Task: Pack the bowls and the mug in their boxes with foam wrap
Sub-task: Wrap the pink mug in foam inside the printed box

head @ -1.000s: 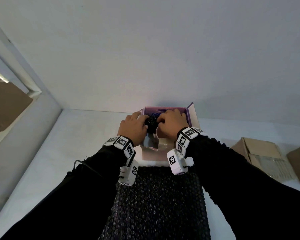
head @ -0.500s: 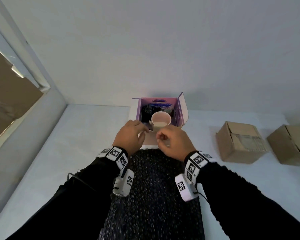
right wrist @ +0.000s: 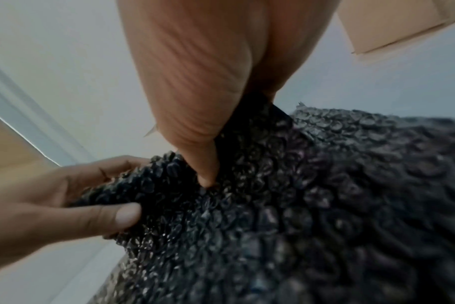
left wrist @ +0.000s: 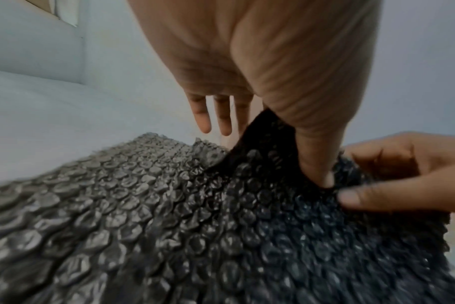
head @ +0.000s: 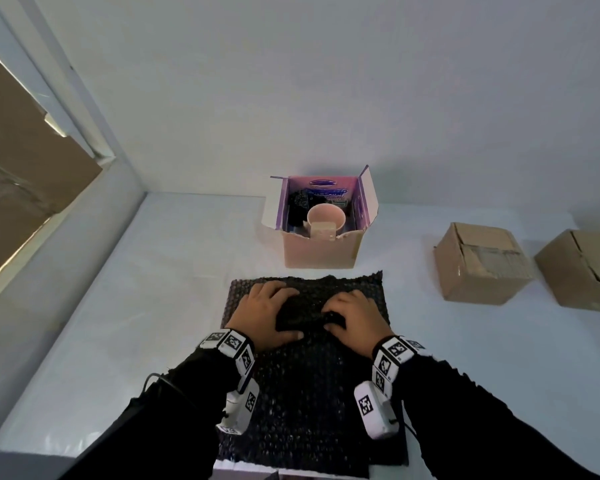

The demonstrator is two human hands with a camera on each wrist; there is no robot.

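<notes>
A pink mug [head: 325, 216] stands upright in the open purple-lined box [head: 321, 252] at the back of the table, with a dark wad of wrap [head: 298, 204] beside it. In front of the box lies a black bubble wrap sheet [head: 305, 382]. My left hand [head: 281, 315] and right hand [head: 336, 315] are on its far part, close together. Each pinches a raised fold of the wrap between thumb and fingers. The left wrist view shows the wrap [left wrist: 169, 216] with my right hand [left wrist: 392, 179] pinching it. The right wrist view shows my left hand [right wrist: 73, 197] gripping the fold.
Two closed brown cardboard boxes [head: 482, 263] [head: 582, 271] sit on the white table [head: 153, 289] to the right. A plain wall stands right behind the mug box. A window frame [head: 94, 140] runs along the left side.
Both hands came out of the box, leaving the mug in it, and moved back toward me. They now pinch the bubble wrap sheet.
</notes>
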